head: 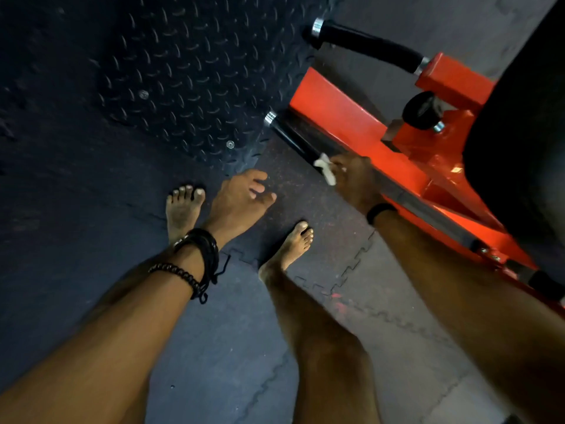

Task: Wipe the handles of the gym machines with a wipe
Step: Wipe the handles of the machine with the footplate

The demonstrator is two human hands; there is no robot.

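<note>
Gripping a crumpled white wipe point(326, 170), right hand point(356, 182) rubs black handle point(292, 139).

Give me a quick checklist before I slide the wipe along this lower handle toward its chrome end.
1. Wipe in the right hand: ok, pinched and touching the bar.
2. Wipe on the lower handle: ok, it sits at the inner end of the black grip.
3. Path to the chrome end cap: ok, nothing lies on the grip.
4. Left hand out of the way: ok, open, holding nothing, clear of the handle.
5. Upper handle wiped: cannot tell.
6. Wipe damp and clean enough: cannot tell, too small and blurred.
</note>
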